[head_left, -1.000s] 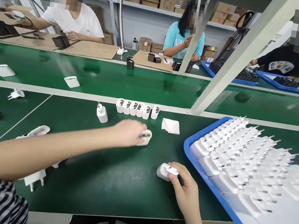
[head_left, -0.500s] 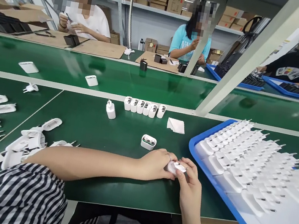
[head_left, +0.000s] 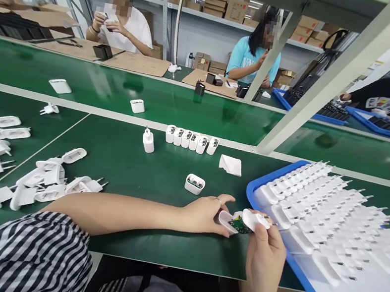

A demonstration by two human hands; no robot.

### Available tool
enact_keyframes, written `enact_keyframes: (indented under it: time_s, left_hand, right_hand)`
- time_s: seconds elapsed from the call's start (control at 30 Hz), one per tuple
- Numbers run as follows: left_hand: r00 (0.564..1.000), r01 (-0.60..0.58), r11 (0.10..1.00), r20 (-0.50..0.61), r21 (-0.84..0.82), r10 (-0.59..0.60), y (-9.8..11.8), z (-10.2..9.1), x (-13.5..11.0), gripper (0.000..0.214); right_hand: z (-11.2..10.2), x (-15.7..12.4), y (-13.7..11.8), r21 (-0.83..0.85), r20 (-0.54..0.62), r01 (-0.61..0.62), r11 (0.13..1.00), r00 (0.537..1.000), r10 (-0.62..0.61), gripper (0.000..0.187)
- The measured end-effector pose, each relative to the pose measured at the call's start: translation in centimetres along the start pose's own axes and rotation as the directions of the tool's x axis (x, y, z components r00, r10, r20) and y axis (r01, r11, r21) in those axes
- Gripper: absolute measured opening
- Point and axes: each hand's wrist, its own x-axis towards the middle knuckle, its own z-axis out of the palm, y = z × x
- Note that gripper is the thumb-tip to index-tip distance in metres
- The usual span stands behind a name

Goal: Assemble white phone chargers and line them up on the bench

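Cap (head_left: 256, 220) now off casing (head_left: 226, 220), in pinched R fingers (head_left: 261, 234), w/ casing in half-open L fingers (head_left: 220, 230)

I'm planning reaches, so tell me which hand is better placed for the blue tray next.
Probably the right hand: it is beside the blue tray, though it holds a pronged cap. The left hand, holding a white casing, is farther away.

Cardboard boxes (head_left: 236, 9) on a grey shelf (head_left: 220, 19)
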Motion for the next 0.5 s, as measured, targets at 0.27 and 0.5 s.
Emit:
enact_keyframes:
  time_s: [0.27,0.5]
  left_hand:
    - [1.000,0.008,1.000,0.001,-0.007,-0.008,0.2,-0.1,-0.1,0.053]
    - [0.999,0.018,0.999,-0.032,0.034,-0.017,0.2,0.0,-0.1,0.048]
  right_hand:
    - [0.6,-0.6,0.3,-0.081,0.127,0.088,0.993,0.989,-0.077,0.014]
    - [0.6,-0.7,-0.3,-0.297,0.219,0.061,0.953,0.976,0.006,0.016]
